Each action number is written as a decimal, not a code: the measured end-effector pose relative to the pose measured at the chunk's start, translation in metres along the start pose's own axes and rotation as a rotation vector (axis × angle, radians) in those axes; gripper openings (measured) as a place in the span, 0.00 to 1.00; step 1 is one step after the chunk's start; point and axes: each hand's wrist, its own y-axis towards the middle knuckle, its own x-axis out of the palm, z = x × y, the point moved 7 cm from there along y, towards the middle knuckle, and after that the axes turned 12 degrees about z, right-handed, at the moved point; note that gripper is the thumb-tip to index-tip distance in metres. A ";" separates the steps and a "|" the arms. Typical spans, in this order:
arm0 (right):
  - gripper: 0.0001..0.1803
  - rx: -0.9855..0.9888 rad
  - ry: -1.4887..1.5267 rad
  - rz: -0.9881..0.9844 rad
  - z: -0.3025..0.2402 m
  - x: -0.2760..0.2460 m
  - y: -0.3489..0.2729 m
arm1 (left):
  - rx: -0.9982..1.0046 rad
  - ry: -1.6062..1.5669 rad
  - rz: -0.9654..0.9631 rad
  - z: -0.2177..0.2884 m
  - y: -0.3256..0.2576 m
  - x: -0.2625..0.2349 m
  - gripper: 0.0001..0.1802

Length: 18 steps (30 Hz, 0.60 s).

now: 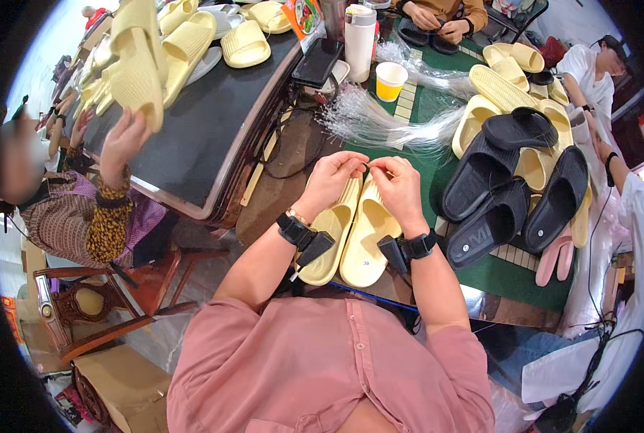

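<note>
A pair of pale yellow slippers [364, 245] lies side by side at the table's near edge, heels toward me. My left hand [334, 178] and my right hand [398, 189] meet above their straps, fingertips pinched close together. Between them shows a small dark bit, too small to name; the fingers hide most of it. Both wrists carry a black strap with a boxy device. Beyond my hands, a bundle of clear plastic strands [387, 123] spreads over the green table top [427, 173].
Black slippers [481, 173] and yellow ones pile up at right, with pink slippers [554, 256] below. A yellow-and-white cup [390, 81], a white bottle [359, 43] and a phone [318, 63] stand or lie ahead. At left, a person's hand [123, 144] holds yellow slippers above a black-topped table [199, 130].
</note>
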 end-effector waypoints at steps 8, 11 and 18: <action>0.04 -0.014 -0.012 0.011 0.003 0.001 0.000 | 0.001 0.029 0.001 0.002 0.000 -0.001 0.12; 0.04 -0.028 -0.008 0.010 0.002 0.001 0.000 | 0.001 0.039 0.004 0.002 0.000 -0.002 0.12; 0.04 -0.025 -0.010 0.019 0.004 0.002 0.000 | 0.010 0.065 -0.019 -0.001 0.001 0.000 0.12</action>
